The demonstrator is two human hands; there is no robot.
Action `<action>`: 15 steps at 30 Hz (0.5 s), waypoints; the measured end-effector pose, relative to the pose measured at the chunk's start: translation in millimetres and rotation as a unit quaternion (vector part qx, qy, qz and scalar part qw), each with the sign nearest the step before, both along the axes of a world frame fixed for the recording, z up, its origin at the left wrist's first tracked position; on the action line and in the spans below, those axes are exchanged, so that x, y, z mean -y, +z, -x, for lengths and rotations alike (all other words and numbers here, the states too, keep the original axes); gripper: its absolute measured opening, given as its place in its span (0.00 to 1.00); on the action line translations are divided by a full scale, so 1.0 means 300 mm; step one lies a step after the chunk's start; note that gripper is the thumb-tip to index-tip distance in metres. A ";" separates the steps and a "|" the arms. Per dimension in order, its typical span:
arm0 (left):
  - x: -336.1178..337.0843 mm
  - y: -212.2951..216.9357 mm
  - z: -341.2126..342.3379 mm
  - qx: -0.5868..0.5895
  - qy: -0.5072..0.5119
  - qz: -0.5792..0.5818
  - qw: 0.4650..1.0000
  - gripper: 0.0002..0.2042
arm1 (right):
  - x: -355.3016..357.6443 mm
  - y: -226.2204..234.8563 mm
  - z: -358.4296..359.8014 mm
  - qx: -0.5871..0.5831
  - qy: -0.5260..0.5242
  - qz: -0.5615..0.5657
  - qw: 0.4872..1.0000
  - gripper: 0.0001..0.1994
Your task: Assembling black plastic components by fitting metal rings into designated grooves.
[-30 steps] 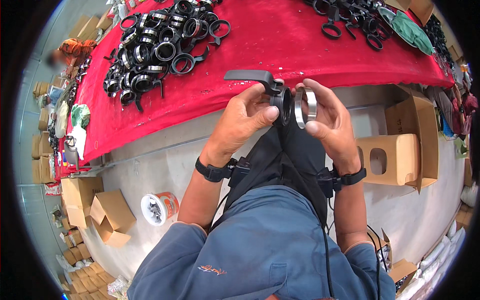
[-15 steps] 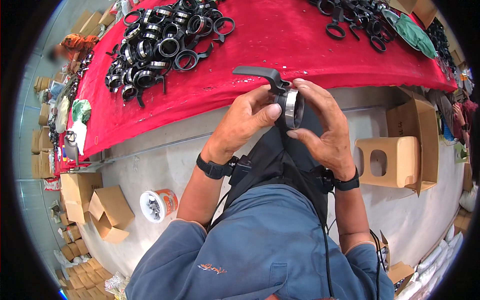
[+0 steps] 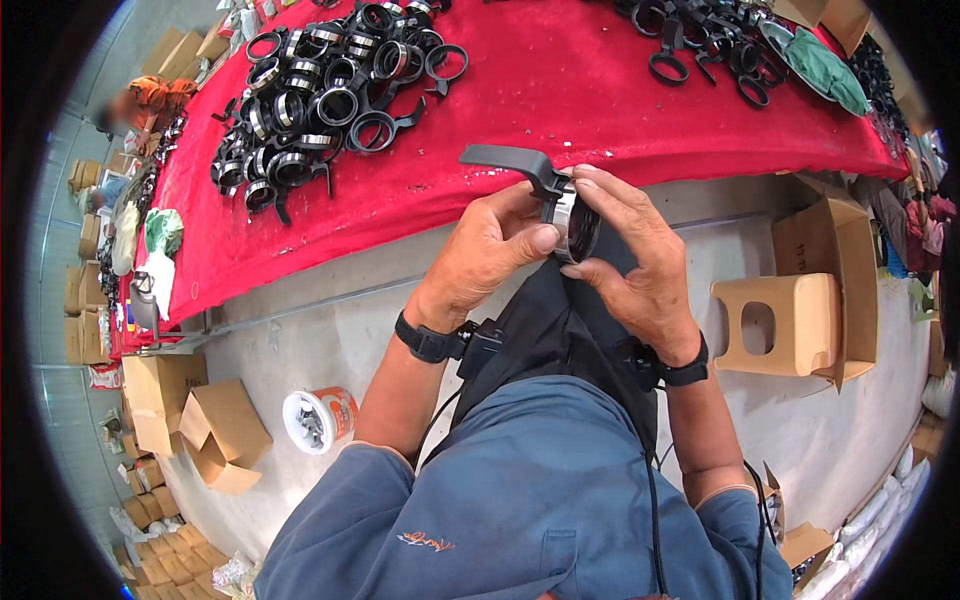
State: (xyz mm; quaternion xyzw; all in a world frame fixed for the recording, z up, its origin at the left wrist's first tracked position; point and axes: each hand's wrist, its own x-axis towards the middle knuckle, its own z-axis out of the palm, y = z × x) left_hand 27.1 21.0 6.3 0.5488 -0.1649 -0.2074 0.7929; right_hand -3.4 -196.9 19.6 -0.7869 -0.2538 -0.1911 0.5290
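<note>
Between my two hands, in front of the table edge, is a black ring part (image 3: 574, 222) with a silver band and a long flat black handle that points left. My left hand (image 3: 490, 250) grips its left side, thumb on the band and fingers behind near the handle's base. Around the right rim, my right hand (image 3: 635, 255) closes with fingers on top and thumb below. A pile of similar black and silver ring parts (image 3: 320, 110) lies beyond my hands on the red cloth (image 3: 540, 90).
More ring parts (image 3: 700, 45) lie at the far right beside a green cloth (image 3: 825, 70). A tan plastic stool (image 3: 805, 325) stands right by a cardboard box (image 3: 850, 260). Lower left are a white and orange bucket (image 3: 345, 412) and open cartons (image 3: 230, 430). A person in orange (image 3: 160, 100) is far left.
Both hands have lowered slightly and shifted a little left with the ring part. Its ring has turned, so less of the opening shows.
</note>
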 end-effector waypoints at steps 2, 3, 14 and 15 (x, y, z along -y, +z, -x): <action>0.033 0.004 0.003 -0.027 0.017 0.013 0.999 0.31 | -0.013 -0.014 -0.004 0.032 -0.052 -0.007 0.998 0.42; 0.055 0.005 0.007 -0.055 0.035 0.026 0.998 0.30 | -0.022 -0.021 -0.006 0.036 -0.056 -0.006 0.998 0.42; 0.096 0.056 0.039 0.171 0.025 -0.185 0.967 0.29 | 0.011 -0.017 -0.058 -0.117 -0.103 -0.217 0.964 0.18; 0.117 0.064 0.045 0.173 0.033 -0.164 0.971 0.28 | -0.018 -0.034 -0.074 -0.096 -0.141 -0.238 0.956 0.23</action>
